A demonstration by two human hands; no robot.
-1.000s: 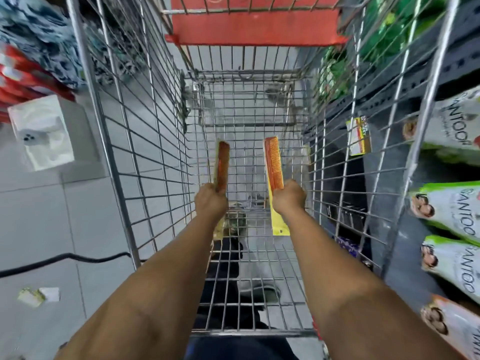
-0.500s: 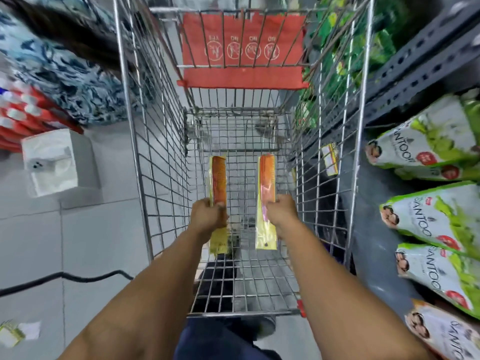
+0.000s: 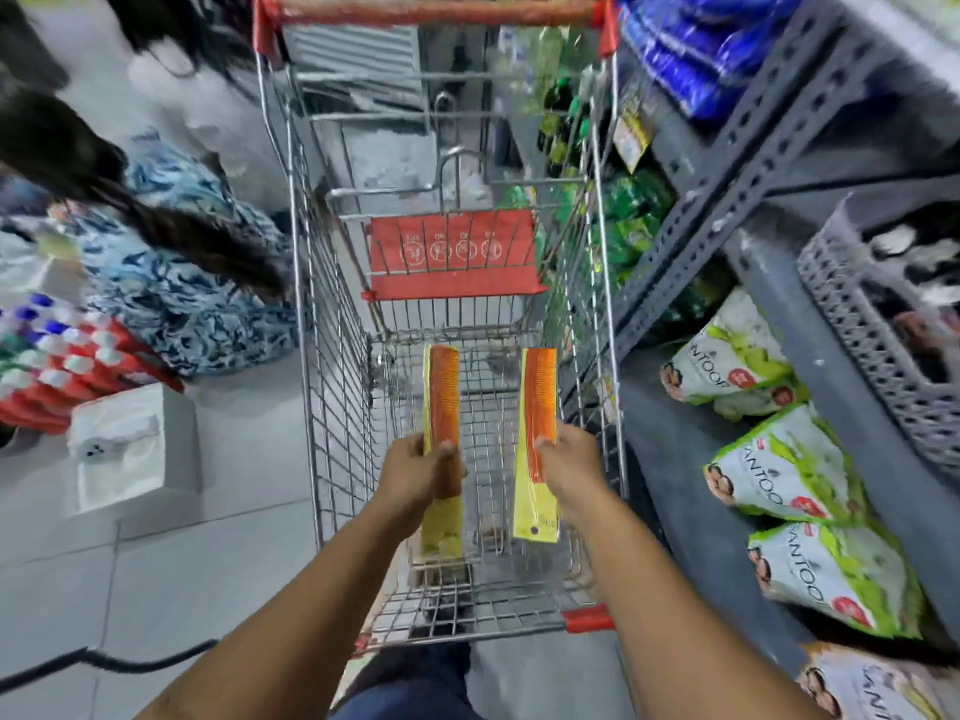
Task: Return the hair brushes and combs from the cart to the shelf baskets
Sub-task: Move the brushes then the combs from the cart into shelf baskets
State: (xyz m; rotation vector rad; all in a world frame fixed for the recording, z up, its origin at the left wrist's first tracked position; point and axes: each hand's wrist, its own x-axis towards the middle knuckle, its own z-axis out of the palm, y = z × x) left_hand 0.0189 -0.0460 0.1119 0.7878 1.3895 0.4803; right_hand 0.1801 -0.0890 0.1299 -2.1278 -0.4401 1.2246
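Note:
I hold two orange combs on yellow packaging cards above the wire shopping cart point(image 3: 332, 387). My left hand point(image 3: 421, 472) grips the left comb point(image 3: 442, 397) around its middle, the card hanging below the fist. My right hand point(image 3: 569, 467) grips the right comb point(image 3: 537, 402) the same way. Both combs point away from me, side by side and apart, over the cart's basket. A grey perforated shelf basket point(image 3: 878, 345) sits on the shelf at the right.
Grey metal shelving point(image 3: 769, 163) runs along the right, with green and white pouches point(image 3: 789, 470) below the basket. A white box point(image 3: 130, 449) and red bottles point(image 3: 57, 366) stand on the floor at the left. A person in blue patterned cloth point(image 3: 176, 283) is beside the cart.
Both hands have lifted the combs up out of the cart's bottom. The view has tilted up, bringing the cart handle and the grey shelf basket into sight.

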